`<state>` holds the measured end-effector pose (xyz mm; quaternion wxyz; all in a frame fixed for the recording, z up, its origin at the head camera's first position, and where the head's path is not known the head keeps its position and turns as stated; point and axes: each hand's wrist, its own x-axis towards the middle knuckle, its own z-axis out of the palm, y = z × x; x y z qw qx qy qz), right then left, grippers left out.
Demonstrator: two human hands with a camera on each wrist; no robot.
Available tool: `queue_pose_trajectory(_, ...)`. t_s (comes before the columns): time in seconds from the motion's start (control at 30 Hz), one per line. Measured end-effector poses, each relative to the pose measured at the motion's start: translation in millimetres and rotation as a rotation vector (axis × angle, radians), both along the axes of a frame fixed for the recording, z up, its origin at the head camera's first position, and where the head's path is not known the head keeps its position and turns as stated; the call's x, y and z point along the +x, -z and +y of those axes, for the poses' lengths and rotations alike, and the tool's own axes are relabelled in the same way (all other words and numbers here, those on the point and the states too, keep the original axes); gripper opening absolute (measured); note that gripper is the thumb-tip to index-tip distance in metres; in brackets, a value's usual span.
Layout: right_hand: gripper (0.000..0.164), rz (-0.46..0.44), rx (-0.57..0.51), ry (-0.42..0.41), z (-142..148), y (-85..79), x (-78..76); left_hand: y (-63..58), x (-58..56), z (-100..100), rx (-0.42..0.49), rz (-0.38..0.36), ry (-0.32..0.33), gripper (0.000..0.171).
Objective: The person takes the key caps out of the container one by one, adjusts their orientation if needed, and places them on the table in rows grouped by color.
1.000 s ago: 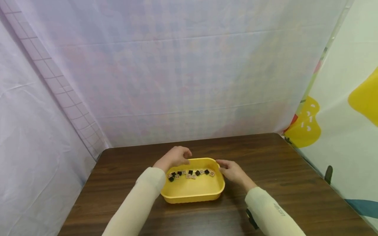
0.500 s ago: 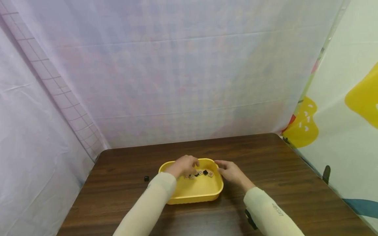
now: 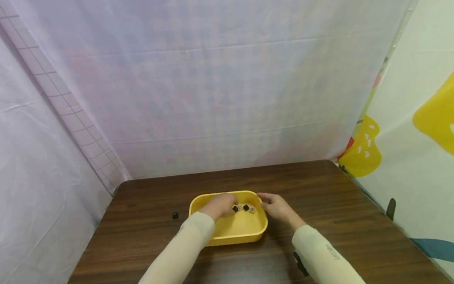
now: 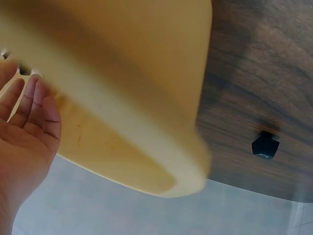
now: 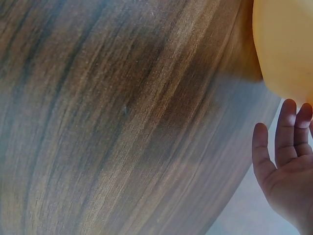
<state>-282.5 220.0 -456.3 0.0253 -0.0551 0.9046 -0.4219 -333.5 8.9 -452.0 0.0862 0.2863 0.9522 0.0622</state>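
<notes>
Sitting on a dark wood-grain table (image 3: 312, 189), a shallow yellow tray (image 3: 232, 239) lies between a person's two hands. Its raised walls seem to keep a loose line of small pieces together: black blocks (image 3: 246, 207) and pale patterned blocks (image 3: 252, 210), toward the far side. The left hand (image 3: 220, 205) is inside the tray beside them, fingers bent; the tips are hidden, so I cannot tell whether they pinch anything. The right hand (image 3: 278, 207) is at the far right corner, fingers loosely extended and slightly spread along the wall, probably to keep the tray from sliding. One lone lettered black block (image 4: 265, 145) rests on the table, left of the tray, perhaps deliberately separated.
</notes>
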Motion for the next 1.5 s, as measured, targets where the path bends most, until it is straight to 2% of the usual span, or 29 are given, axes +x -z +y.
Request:
queue_pose_trajectory(0.17, 0.039, -0.002, -0.004, 0.003, 0.0, -0.5, 0.5, 1.1, 1.1, -0.1, -0.014, -0.005, -0.011, 0.013)
queue_pose_trajectory(0.2, 0.039, 0.004, 0.001, -0.003, 0.1, -0.4, 0.5, 7.3, -2.7, -0.6, -0.009, 0.01, 0.001, 0.015)
queue_pose_trajectory(0.4, 0.039, -0.003, 0.0, 0.0, -0.1, -0.6, 0.8, 6.5, 1.6, -0.1, -0.017, 0.045, 0.0, 0.027)
queue_pose_trajectory(0.43, 0.039, -0.008, -0.002, 0.005, -0.1, -0.8, 1.0, 0.1, 6.7, 0.6, -0.027, 0.036, -0.011, 0.027)
queue_pose_trajectory(0.77, 0.039, -0.025, 0.007, 0.009, 0.1, 0.1, 0.4, 5.2, 6.4, 3.5, -0.033, 0.028, -0.008, 0.017)
queue_pose_trajectory(0.9, 0.039, -0.029, 0.011, 0.011, 0.5, 0.6, 0.0, 0.3, 7.3, 3.3, -0.001, 0.01, -0.016, 0.018)
queue_pose_trajectory(1.13, 0.039, -0.007, 0.019, 0.003, 0.6, -0.5, -0.9, -6.8, 6.2, -2.8, 0.026, 0.019, -0.009, 0.019)
queue_pose_trajectory(1.5, 0.041, -0.001, 0.024, 0.006, -0.2, 4.2, -4.2, -17.6, 5.8, -23.5, 0.224, -0.042, -0.029, 0.019)
